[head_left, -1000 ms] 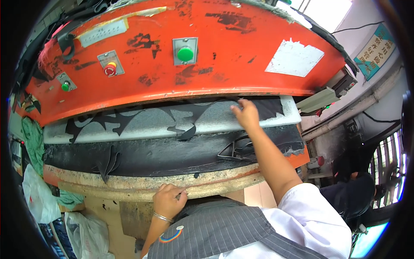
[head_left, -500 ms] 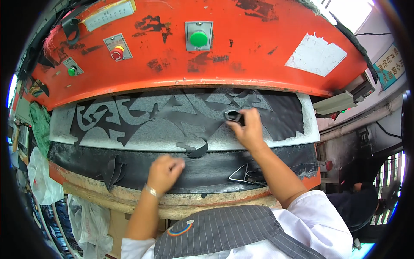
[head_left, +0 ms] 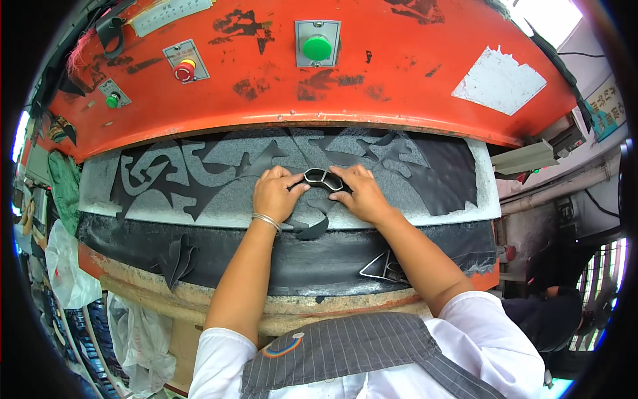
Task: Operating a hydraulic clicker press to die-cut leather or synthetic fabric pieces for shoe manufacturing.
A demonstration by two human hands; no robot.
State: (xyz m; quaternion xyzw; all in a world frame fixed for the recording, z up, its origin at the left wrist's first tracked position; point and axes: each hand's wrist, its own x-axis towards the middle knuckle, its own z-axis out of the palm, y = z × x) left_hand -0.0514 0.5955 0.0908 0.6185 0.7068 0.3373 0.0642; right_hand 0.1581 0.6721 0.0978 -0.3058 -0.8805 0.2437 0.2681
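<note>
A small curved metal cutting die (head_left: 331, 187) with a crossbar lies over the dark sheet material (head_left: 435, 174) on the pale cutting board (head_left: 489, 193). My left hand (head_left: 275, 194) pinches its left end between thumb and fingers. At its right end, my right hand (head_left: 363, 194) grips it the same way. Cut-out shapes in the sheet expose the grey speckled surface beneath. Just below the die, a dark loose strip (head_left: 315, 229) hangs over the board's front edge.
An orange press head (head_left: 405, 93) with a green button (head_left: 317, 47) and a red button (head_left: 185, 70) spans the far side. On the black front ledge (head_left: 299, 263) sit a triangular metal die (head_left: 377, 266) and several dark cut pieces (head_left: 177, 262). Plastic bags (head_left: 70, 269) hang at left.
My left hand has come up from the front ledge and taken hold of the die's left end. My right hand has moved left with the die and lowered it to the sheet.
</note>
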